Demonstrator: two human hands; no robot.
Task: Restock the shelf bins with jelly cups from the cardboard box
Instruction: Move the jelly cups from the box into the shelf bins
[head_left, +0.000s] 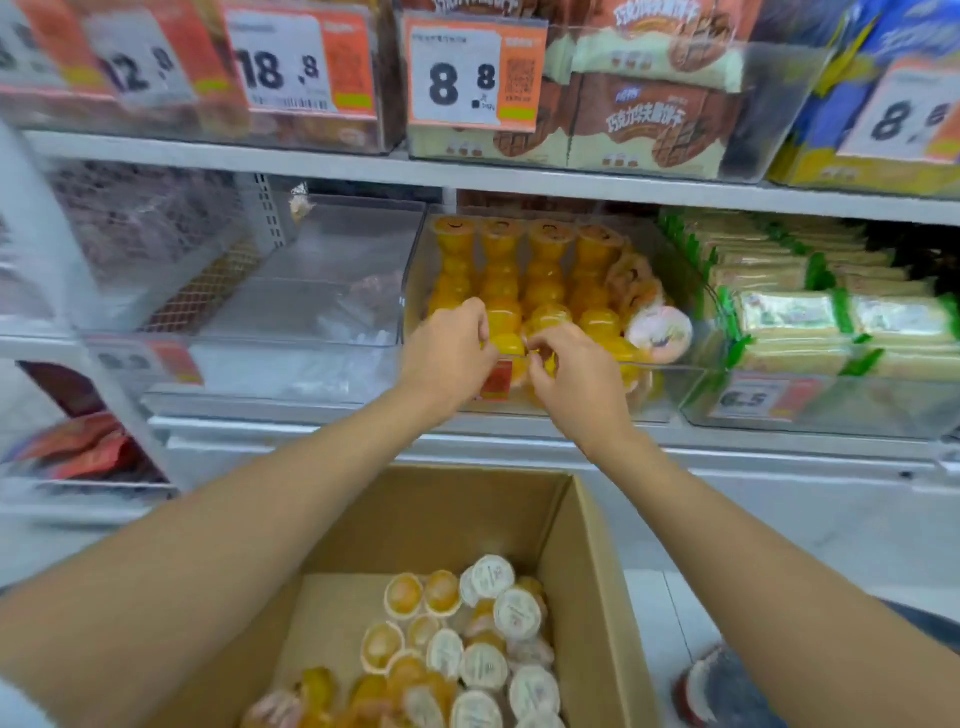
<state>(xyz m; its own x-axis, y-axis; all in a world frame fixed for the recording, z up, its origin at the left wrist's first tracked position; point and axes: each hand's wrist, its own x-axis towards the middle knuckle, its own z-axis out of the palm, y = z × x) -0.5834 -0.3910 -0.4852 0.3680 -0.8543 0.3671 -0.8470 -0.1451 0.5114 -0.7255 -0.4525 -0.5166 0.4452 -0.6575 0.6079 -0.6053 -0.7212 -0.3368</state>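
Two hands, both arms stretched forward over one cardboard box (597, 545) into one clear bin (415, 291) on the middle shelf. Four rows of orange jelly cups (545, 280) fill the bin, with one pink-lidded cup (660, 332) at right front. Left hand (449, 343) curls its fingers over a front-row cup. Right hand (576, 384) pinches the neighbouring one, just beside. Loose cups (488, 649) are heaped in the box, too jumbled to count.

On the upper shelf you can read the left price tag (137, 67) as 12.8, the second price tag (280, 70) as 18.8, the middle price tag (465, 83) as 8.8 and the far-right price tag (906, 119) as 8.8. The biscuit packs (647, 122) say 巧克力华夫脆饼干. The lower price tag (745, 399) shows 6.5.
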